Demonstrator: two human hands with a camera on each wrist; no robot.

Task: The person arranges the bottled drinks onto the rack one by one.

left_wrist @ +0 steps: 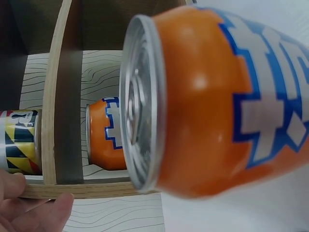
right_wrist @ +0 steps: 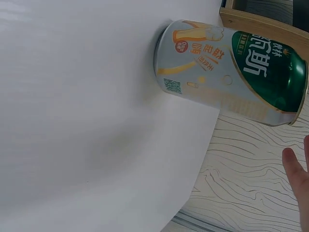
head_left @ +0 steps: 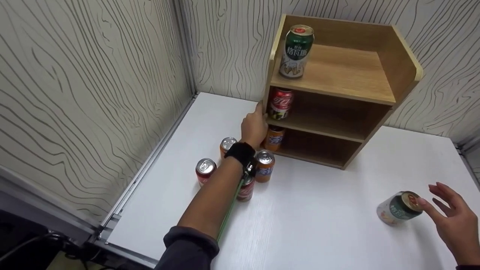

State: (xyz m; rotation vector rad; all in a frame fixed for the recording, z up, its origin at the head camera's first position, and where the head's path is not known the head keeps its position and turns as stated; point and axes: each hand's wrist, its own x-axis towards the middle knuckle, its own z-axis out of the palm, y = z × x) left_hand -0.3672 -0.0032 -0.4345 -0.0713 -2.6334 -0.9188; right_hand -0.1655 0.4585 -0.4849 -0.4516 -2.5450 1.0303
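Observation:
My left hand [head_left: 254, 129] is at the left side panel of a wooden shelf [head_left: 352, 71], fingers and thumb [left_wrist: 60, 208] about the panel's front edge. Just inside, on the middle level, stands a red cola can [head_left: 281, 104]; an orange soda can [head_left: 275, 138] stands on the bottom level. On the table at right, a green-and-white kvass can [head_left: 399, 208] stands upright. My right hand [head_left: 455, 221] is beside its top, fingers spread, thumb overlapping the lid in the head view; the right wrist view shows a gap between can [right_wrist: 227, 72] and fingers.
Another green-and-white can [head_left: 296, 52] stands on the shelf's top level at left. Near my left forearm are two orange cans [head_left: 264, 167] [head_left: 228, 144] and two red cans [head_left: 205, 170] [head_left: 245, 189] on the white table [head_left: 318, 221]. Patterned walls [head_left: 93, 75] close off the left and back.

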